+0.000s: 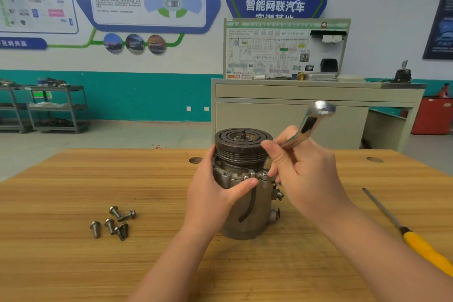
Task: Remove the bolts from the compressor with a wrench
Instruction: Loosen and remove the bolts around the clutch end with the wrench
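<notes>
Compressor [242, 184] upright at frame centre on table [73, 179], steadied by left hand [215, 193] wrapped round housing to stop rotation. Right hand [301, 174] gripping wrench [311, 122], ring end raised upper right, off any bolt. Six removed bolts [114, 223] piled lower left, clear of work.

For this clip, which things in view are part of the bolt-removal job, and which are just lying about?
Part of the job:
- compressor, gripped by the left hand
- wrench, held raised in the right hand
- removed bolts, loose on the wooden table

Lying about:
- yellow-handled screwdriver, untouched on the table's right side
- grey cabinet and shelving carts behind
</notes>
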A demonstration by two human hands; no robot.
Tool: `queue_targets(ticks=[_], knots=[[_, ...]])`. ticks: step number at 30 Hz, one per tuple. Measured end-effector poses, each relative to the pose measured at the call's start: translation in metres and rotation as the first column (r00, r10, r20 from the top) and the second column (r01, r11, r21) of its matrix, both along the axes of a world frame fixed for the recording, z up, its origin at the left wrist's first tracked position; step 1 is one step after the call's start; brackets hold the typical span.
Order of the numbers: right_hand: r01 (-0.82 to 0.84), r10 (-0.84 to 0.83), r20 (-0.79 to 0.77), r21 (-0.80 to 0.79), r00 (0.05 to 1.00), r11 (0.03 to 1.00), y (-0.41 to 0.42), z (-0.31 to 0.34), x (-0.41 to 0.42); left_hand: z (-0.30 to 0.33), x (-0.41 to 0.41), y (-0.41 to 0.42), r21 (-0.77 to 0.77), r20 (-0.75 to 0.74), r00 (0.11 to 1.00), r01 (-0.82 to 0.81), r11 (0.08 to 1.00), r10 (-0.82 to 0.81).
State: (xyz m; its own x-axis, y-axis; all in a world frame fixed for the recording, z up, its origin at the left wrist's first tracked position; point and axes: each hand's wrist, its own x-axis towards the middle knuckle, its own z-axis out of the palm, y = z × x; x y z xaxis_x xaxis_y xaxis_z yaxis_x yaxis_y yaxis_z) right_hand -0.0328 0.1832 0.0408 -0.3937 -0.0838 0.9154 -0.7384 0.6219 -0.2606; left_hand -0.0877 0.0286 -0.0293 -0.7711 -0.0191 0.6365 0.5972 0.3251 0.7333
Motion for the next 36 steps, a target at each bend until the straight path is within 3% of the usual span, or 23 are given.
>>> queue_targets(ticks=[4, 12, 14, 16, 18, 20, 22, 23, 24, 25, 29, 31, 33, 36], knots=[[0.173, -0.104, -0.300, 0.214, 0.948, 0.961, -0.011, -0.006, -0.001, 0.002, 0.001, 0.000, -0.009, -0.020, 1.000, 0.000, 1.000, 0.000], [0.358, -0.198, -0.496, 0.250, 0.845, 0.899, -0.025, -0.021, -0.004, 0.006, 0.004, 0.003, 0.038, 0.009, 1.000, 0.008, 0.999, -0.009], [0.228, -0.165, -0.413, 0.109, 0.896, 0.967, -0.017, -0.031, -0.006, 0.005, 0.004, 0.001, 0.014, 0.003, 1.000, 0.003, 1.000, -0.003], [-0.033, -0.024, -0.240, -0.227, 0.970, 0.973, -0.010, -0.041, -0.005, 0.005, 0.004, 0.000, -0.032, -0.011, 1.000, -0.025, 0.999, 0.025], [-0.233, 0.188, -0.136, -0.579, 0.973, 0.781, -0.005, -0.047, -0.004, 0.005, 0.003, 0.000, -0.047, -0.013, 0.999, -0.036, 0.998, 0.036], [-0.261, 0.389, -0.055, -0.826, 0.919, 0.499, 0.004, -0.043, -0.011, 0.005, 0.001, 0.001, -0.045, -0.005, 1.000, -0.030, 0.999, 0.030], [-0.197, 0.595, -0.008, -0.947, 0.804, 0.254, 0.018, -0.032, -0.020, 0.002, 0.000, 0.000, -0.045, -0.002, 0.999, -0.034, 0.998, 0.034], [-0.175, 0.657, -0.003, -0.965, 0.754, 0.196, 0.023, -0.027, -0.023, 0.002, -0.001, 0.000, -0.050, -0.002, 0.999, -0.041, 0.998, 0.041], [-0.180, 0.675, 0.010, -0.961, 0.738, 0.210, 0.026, -0.022, -0.023, 0.001, -0.002, -0.001, -0.054, -0.004, 0.999, -0.044, 0.998, 0.043], [-0.203, 0.647, 0.035, -0.936, 0.761, 0.289, 0.027, -0.018, -0.020, 0.002, -0.002, -0.001, -0.056, -0.008, 0.999, -0.042, 0.998, 0.042], [-0.255, 0.340, 0.025, -0.612, 0.940, 0.749, 0.018, -0.014, -0.004, 0.003, -0.002, 0.001, -0.050, -0.007, 1.000, -0.029, 0.998, 0.028], [-0.183, 0.190, -0.020, -0.388, 0.982, 0.903, 0.014, -0.017, 0.000, 0.002, -0.001, 0.001, -0.035, -0.018, 0.999, -0.030, 0.999, 0.029], [-0.065, 0.054, -0.072, -0.172, 0.996, 0.983, 0.010, -0.017, 0.001, 0.003, -0.001, 0.001, -0.022, -0.033, 0.999, -0.023, 0.999, 0.023], [0.051, -0.050, -0.145, 0.000, 0.988, 0.999, 0.002, -0.016, 0.002, 0.003, -0.002, 0.002, -0.013, -0.037, 0.999, 0.007, 1.000, -0.007]])
